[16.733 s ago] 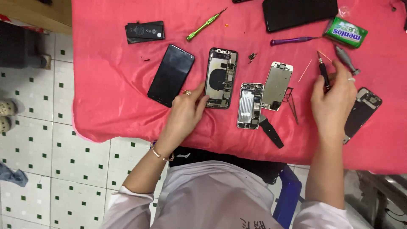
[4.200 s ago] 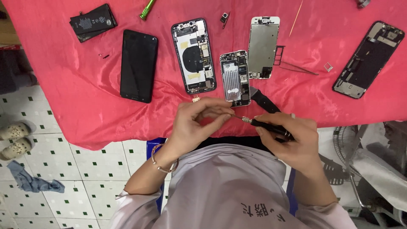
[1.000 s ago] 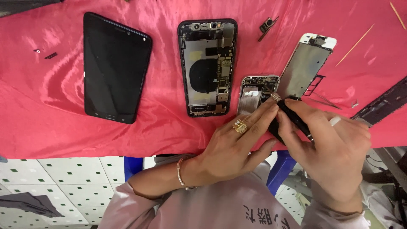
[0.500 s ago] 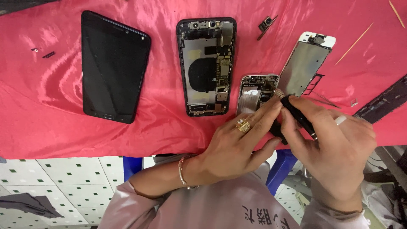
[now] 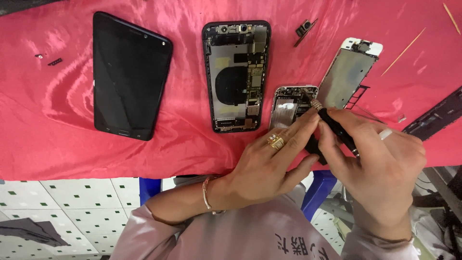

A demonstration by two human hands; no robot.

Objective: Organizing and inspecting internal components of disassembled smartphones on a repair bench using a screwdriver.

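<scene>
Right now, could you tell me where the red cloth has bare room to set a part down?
Free: the red cloth left of the black phone, and the strip between it and the opened phone. Crowded: around both hands, left hand and right hand, at the small phone body.

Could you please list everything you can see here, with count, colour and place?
Cloth: one, red, covering the table.
Phone: one, black, screen up, far left.
Opened phone: one, dark frame, insides showing, centre.
Small opened phone: one, silver, right of the centre one, under the hands.
Screen panel: one, white-edged, face down, right of it.
Camera part: one, black, top centre.
Thin sticks: two, tan, top right.
Phone frame: one, dark, right edge.
Small screws: a few, black, far left.
Floor tiles: white with green dots, below.
Screwdriver: one, black, tip at the small opened phone.
Left hand: ringed, steadying the screwdriver.
Right hand: gripping the screwdriver.
</scene>
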